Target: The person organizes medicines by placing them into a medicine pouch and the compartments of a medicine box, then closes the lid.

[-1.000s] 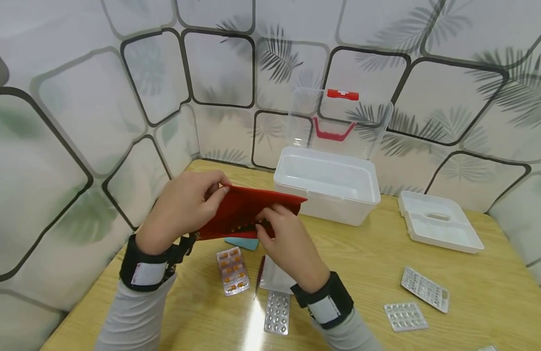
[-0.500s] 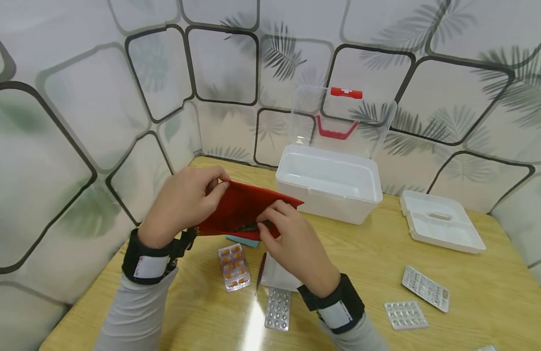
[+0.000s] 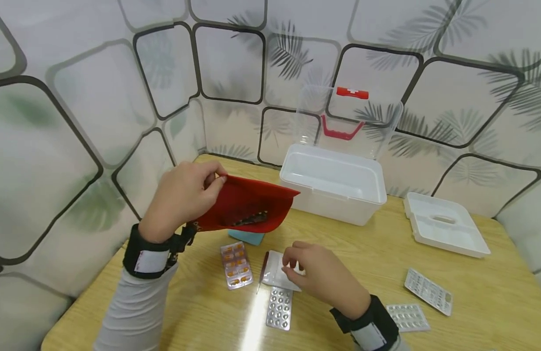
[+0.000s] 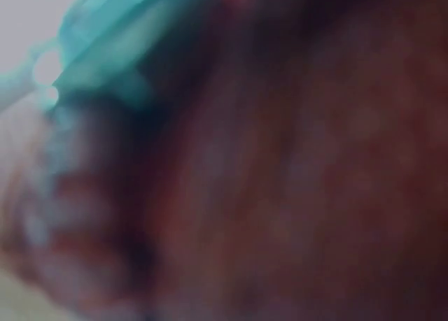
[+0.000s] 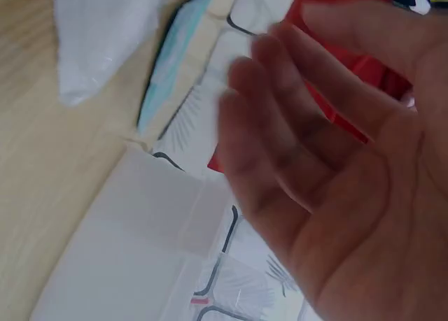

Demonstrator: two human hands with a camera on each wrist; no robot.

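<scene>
My left hand pinches the upper left corner of a red pouch, held above the table. A dark strip with light marks shows low on the pouch; what it is cannot be made out. My right hand hangs apart from the pouch, fingers loosely curled and holding nothing, over a white packet. In the right wrist view its palm and bent fingers show, with the pouch behind them. Beside the packet lie a slim dark-red pointed tool, a blister pack of orange capsules and a silver blister pack. The left wrist view is blurred.
Behind stands a white first-aid box with its clear lid raised against the wall. A white tray lies to its right. Two more blister packs are at the right. Under the pouch lies a light-blue packet.
My right hand has let go of the pouch and moved down and right, over the white packet. The pouch's right end now hangs free; my left hand keeps its pinch.
</scene>
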